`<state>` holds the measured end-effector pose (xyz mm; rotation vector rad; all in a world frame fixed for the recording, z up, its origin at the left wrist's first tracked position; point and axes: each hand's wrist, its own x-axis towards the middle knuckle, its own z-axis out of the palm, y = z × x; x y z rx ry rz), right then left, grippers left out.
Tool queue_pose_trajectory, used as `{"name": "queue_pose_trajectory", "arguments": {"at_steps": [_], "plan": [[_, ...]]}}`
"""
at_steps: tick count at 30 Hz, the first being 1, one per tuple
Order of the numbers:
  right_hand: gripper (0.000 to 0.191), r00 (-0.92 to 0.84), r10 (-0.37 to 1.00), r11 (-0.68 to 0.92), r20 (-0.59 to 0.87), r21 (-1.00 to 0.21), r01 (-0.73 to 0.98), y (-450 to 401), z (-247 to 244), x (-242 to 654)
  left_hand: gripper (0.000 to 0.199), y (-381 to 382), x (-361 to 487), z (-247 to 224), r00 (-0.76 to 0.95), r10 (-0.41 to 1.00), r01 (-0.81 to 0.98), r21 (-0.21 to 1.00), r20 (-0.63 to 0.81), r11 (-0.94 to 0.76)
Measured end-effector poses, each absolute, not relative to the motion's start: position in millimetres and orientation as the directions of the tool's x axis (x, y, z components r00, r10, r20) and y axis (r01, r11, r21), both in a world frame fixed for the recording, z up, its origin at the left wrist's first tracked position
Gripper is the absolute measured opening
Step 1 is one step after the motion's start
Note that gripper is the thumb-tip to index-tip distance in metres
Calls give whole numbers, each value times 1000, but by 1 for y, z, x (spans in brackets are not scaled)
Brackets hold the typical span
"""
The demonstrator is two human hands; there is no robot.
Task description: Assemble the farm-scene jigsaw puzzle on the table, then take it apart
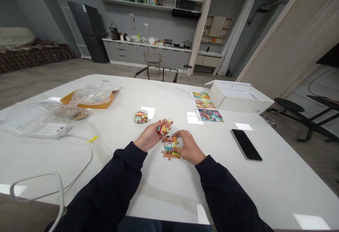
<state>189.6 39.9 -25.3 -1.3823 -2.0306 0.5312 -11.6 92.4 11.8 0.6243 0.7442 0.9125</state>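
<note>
1. The left hand [149, 136] curls in a narrow grip around a bunch of loose jigsaw pieces [164, 126], which keeps them from falling.
2. The right hand [189, 147] is just beside it. Its fingertips [177, 134] press on a small joined part of the jigsaw [169, 150], holding it still on the white table [159, 196].
3. A small pile of jigsaw pieces [141, 117] sits just past the left hand, easy to reach.
4. Past the right hand lie a black phone [246, 145] and three picture sheets [207, 106], laid flat so the pictures show, near a white box [238, 97].
</note>
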Motion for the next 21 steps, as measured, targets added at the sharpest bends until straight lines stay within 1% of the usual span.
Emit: {"name": "queue_pose_trajectory", "arguments": {"at_steps": [1,3,5,7,11,15,17,18,21], "plan": [[44,-227,940,341,255,-664,665,40,-25,189,14,92,-12,13,416,860,-455,750,-297,480],[33,-160,961,277,227,-748,603,41,-25,188,15,91,-13,14,457,849,-394,795,-266,461],[22,-113,975,223,192,-839,496,43,-26,189,17,90,-16,14,514,824,-291,856,-237,428],[16,-94,982,188,164,-901,390,46,-29,189,23,89,-20,14,558,795,-184,899,-237,397],[19,-52,989,148,139,-949,280,51,-33,190,31,89,-27,10,557,792,2,954,-249,299],[26,-18,995,103,102,-981,167,51,-30,189,37,90,-27,4,555,798,147,972,-233,182],[30,-22,995,102,99,-979,175,49,-27,189,39,91,-26,3,554,810,154,980,-190,125],[33,-26,994,107,104,-971,214,49,-25,190,40,91,-25,2,549,819,145,984,-166,103],[40,-55,991,134,123,-888,439,46,-21,193,43,93,-24,2,525,846,85,994,-98,62]]}}
